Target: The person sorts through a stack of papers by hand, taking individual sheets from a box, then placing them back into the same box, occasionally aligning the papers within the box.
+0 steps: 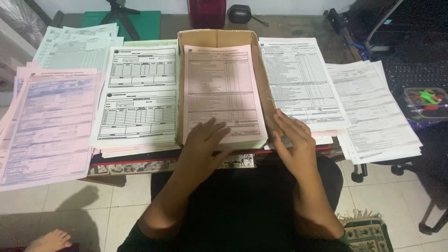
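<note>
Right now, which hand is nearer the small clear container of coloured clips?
Right. The right hand rests at the cardboard box's right wall, closer to the container; the left hand lies on the pink stack.

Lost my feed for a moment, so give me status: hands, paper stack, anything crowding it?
Left hand flat on pink printed form stack. Right hand at open brown cardboard box wall. White form piles flank box.

Desk packed edge to edge, basically no bare spot. Cardboard box (219,38) walls fence in pink form stack (220,88); way in only from above or open near end, where left hand (205,140) lies flat. Right hand (294,144) squeezed against box's right wall, white form stack (298,79) just beside. Floor tiles (70,205) below desk edge open.
</note>
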